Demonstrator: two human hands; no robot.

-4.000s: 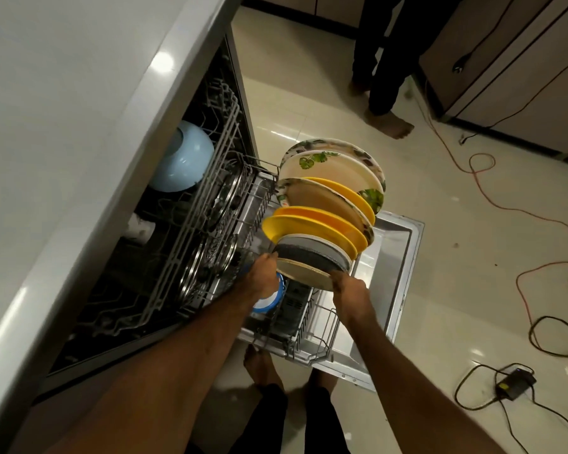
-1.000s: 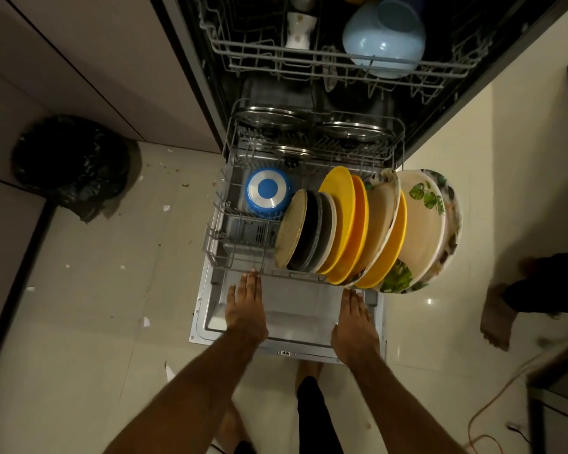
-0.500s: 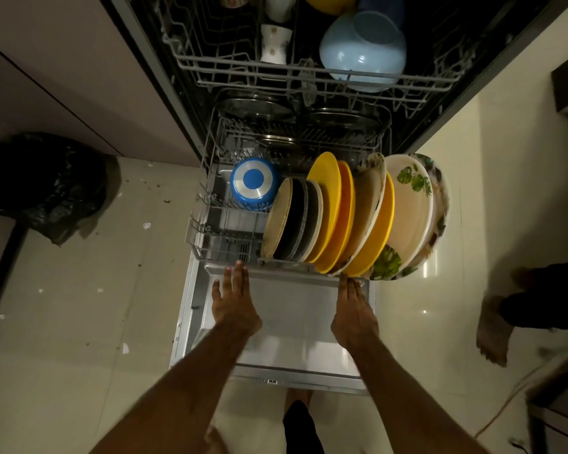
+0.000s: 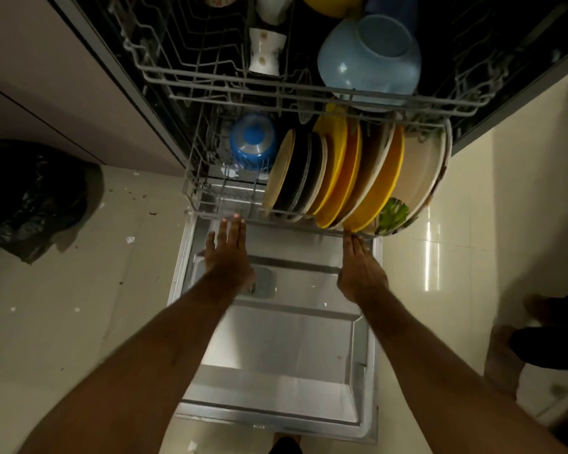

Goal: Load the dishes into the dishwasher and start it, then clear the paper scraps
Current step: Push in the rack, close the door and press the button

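Observation:
The dishwasher's door (image 4: 276, 355) lies open flat below me. Its lower rack (image 4: 197, 191) holds a row of upright plates (image 4: 341, 172), yellow, black, cream and leaf-patterned, and a blue bowl (image 4: 253, 142) upside down. My left hand (image 4: 228, 253) has straight fingers with the tips against the rack's front rail. Further right, my right hand (image 4: 361, 270) presses the same rail with straight fingers, under the yellow plates. The upper rack (image 4: 309, 90) carries a light blue bowl (image 4: 371, 57) and a white cup (image 4: 264, 50).
Paper scraps (image 4: 130, 239) and crumbs lie on the tiled floor left of the door. A black rubbish bag (image 4: 30, 194) sits at the far left against the cabinet. Another person's foot and dark trouser leg (image 4: 551, 332) stand at the right.
Both hands have pushed the lower rack inward; the plates and blue bowl now sit partly under the upper rack, and more of the open door is bare.

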